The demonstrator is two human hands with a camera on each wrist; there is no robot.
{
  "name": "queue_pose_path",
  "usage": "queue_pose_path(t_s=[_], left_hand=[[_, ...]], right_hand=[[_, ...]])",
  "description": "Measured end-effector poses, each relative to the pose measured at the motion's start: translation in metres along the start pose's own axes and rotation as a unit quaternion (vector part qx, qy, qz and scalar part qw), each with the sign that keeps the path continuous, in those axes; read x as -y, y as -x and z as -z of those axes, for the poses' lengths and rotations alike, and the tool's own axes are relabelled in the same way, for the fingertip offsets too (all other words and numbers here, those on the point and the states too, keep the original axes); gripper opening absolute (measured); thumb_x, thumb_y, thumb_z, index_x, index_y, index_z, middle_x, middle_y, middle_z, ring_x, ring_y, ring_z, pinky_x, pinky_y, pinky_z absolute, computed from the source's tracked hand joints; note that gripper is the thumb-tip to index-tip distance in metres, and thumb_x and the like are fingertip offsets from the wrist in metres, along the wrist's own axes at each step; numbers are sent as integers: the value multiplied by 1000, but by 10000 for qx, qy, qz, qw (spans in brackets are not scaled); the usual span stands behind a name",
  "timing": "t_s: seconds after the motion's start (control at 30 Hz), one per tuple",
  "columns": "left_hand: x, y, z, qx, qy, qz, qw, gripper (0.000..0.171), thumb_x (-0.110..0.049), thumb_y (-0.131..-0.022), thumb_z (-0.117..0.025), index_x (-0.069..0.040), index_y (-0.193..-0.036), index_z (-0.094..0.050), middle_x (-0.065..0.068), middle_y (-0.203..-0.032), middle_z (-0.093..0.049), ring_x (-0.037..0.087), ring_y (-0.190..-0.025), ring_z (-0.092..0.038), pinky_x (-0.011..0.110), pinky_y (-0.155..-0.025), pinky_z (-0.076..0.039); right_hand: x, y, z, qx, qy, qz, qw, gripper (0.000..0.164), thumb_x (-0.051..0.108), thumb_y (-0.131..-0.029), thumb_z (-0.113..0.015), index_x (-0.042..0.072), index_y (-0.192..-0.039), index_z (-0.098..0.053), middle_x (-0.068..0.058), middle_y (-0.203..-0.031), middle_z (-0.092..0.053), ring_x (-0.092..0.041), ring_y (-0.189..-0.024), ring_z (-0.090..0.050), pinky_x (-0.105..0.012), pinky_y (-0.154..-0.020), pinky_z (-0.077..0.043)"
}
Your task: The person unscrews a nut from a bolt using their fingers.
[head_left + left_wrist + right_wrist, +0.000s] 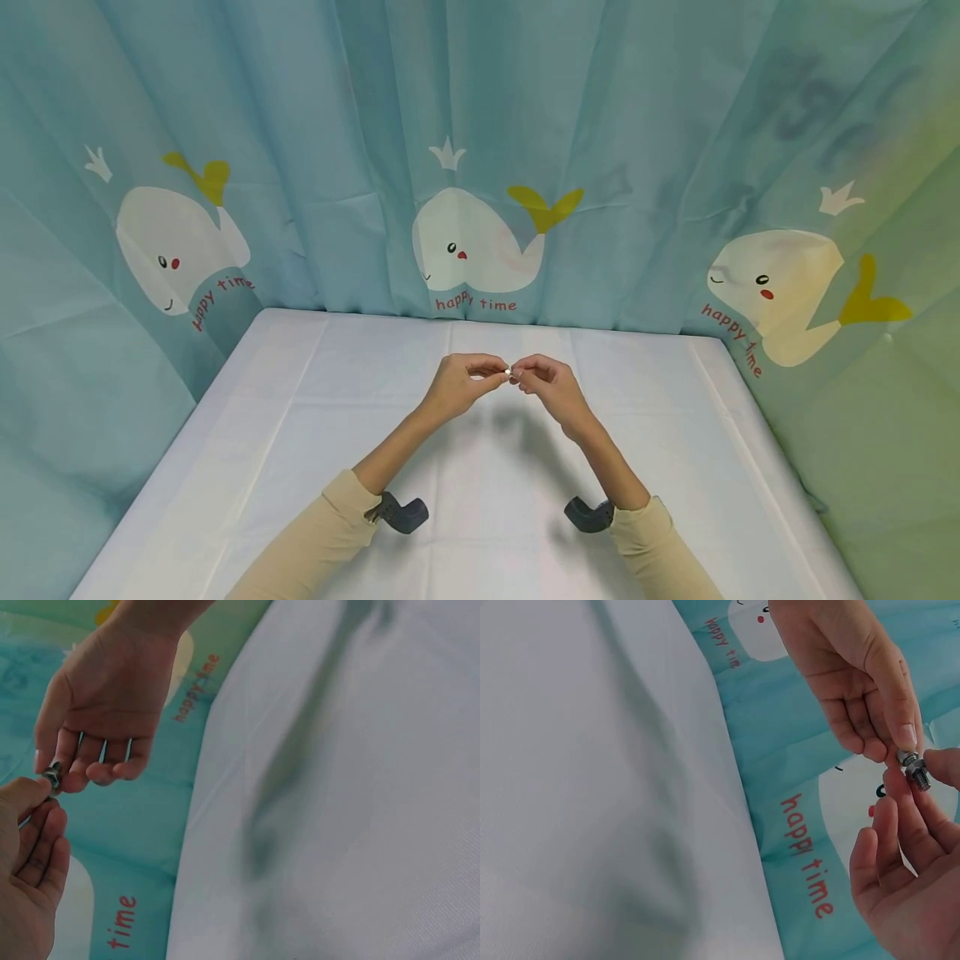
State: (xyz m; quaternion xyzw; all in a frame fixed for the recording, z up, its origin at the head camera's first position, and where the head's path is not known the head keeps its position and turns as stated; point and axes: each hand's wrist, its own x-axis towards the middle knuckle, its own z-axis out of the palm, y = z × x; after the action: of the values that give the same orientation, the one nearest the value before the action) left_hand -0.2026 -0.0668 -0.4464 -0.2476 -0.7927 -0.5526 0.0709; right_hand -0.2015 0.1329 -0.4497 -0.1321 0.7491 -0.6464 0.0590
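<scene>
Between the fingertips of both hands is a small metal bolt (922,780) with a nut or collar on it, its threaded end showing in the right wrist view. My left hand (459,385) pinches one end between thumb and fingers. From the other side, my right hand (553,390) grips the nut area with thumb and forefinger; its other fingers are loosely bent in the right wrist view. Fingertips hide part of the bolt (52,775) in the left wrist view. Both hands are raised over the white table (337,467), casting shadows on it.
A pale blue-green curtain (300,167) printed with whales hangs behind the table and along both sides. Dark curved wrist mounts (405,515) stick out inward from both sleeves.
</scene>
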Motion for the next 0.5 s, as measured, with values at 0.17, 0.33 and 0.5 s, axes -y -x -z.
queue_pose_path(t_s=[0.17,0.33,0.5], left_hand=[[-1,0,0,-17,-1,-3,10000,10,-8,-89,-76,-5,-98,-78,2,-93,-75,13,-83,-70,32,-80,-57],[-2,0,1,-22,-27,47,10000,9,-9,-89,-76,-6,-97,-78,1,-93,-75,11,-83,-70,28,-80,-56],[-1,0,0,-43,-25,11,10000,9,-8,-88,-76,-5,-97,-78,2,-92,-75,12,-83,-70,30,-79,-57]], right_hand=[[-1,0,1,49,-8,312,9995,17,6,-94,-68,-5,-107,-67,-9,-99,-67,-18,-88,-64,-31,-81,-53],[0,0,1,96,82,447,9989,17,0,-92,-69,-4,-108,-67,-12,-105,-64,-17,-88,-64,-30,-77,-53],[0,1,2,170,0,449,9988,19,-4,-91,-68,-6,-110,-65,-15,-109,-62,-16,-87,-63,-27,-75,-53]])
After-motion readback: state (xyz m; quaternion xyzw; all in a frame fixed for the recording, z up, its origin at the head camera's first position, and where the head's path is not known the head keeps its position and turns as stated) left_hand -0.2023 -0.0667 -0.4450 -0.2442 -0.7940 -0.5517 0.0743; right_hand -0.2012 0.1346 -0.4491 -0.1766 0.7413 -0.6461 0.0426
